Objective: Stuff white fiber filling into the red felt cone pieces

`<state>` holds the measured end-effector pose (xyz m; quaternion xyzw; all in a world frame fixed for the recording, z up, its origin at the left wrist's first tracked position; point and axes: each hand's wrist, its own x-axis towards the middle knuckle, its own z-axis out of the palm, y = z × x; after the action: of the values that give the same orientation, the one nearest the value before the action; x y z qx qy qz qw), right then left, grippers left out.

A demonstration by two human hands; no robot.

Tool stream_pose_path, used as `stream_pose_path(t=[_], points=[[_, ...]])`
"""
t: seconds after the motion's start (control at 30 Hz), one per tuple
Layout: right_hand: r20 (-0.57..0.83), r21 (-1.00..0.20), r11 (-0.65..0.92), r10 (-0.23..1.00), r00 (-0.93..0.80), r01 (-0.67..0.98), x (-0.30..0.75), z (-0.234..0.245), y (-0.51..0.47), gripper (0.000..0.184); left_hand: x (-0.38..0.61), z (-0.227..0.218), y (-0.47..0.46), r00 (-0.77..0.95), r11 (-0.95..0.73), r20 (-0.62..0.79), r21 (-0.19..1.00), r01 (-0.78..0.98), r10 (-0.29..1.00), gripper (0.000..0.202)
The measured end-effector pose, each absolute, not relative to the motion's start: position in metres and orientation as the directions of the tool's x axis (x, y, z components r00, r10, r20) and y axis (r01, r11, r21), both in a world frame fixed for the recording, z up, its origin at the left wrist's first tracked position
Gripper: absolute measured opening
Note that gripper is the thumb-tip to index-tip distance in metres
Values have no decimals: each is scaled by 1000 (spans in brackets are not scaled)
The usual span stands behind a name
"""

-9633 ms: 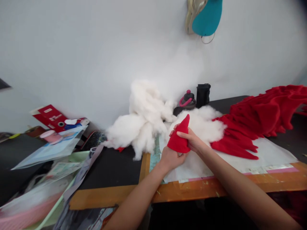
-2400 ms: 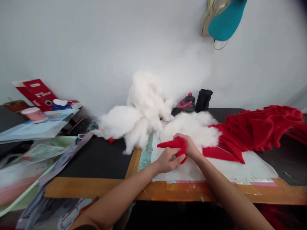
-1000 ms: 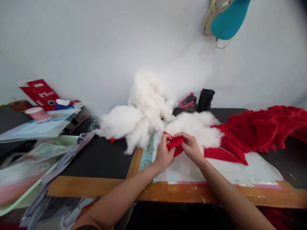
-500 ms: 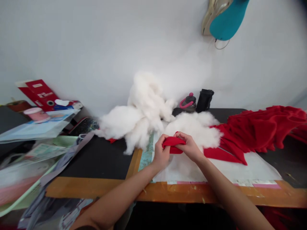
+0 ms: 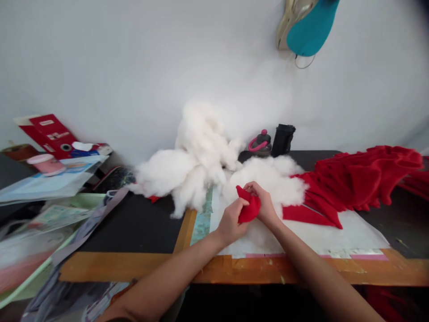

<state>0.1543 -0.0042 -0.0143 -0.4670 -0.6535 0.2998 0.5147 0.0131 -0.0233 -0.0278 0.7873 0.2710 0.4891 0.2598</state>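
Observation:
A small bunched piece of red fleece (image 5: 250, 207) sits between my two hands, its corner poking up to the left. My left hand (image 5: 230, 222) grips its lower left side, and my right hand (image 5: 262, 202) pinches its top and right side. Just behind and under my hands lies a mound of white polyester stuffing (image 5: 259, 181). A larger mound of the same stuffing (image 5: 197, 163) rises to the left. Pointed red fleece strips (image 5: 310, 216) lie to the right of my right hand.
A heap of red fleece (image 5: 363, 174) lies at the right on a white sheet (image 5: 351, 235). A pink-handled bottle (image 5: 260, 144) and black cup (image 5: 283, 140) stand behind the stuffing. Papers and packaging (image 5: 50, 179) lie at left. An orange wooden edge (image 5: 268, 270) borders the table's front.
The red piece, stretched flat between my hands before, is now bunched into a rounder wad. My hands have shifted slightly apart, and the view has moved a little.

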Motion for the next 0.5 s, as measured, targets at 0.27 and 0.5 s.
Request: stream_pose_path(t=[0.27,0.5], points=[[410,-895,441,870,-273,63,159,-4,-2,45,8,-19,-19,158,-614,603,702,360,782,21],[342,-918,372,919,-196,138,159,-8,-2,14,4,-25,-19,282,-662,600,690,291,749,36]])
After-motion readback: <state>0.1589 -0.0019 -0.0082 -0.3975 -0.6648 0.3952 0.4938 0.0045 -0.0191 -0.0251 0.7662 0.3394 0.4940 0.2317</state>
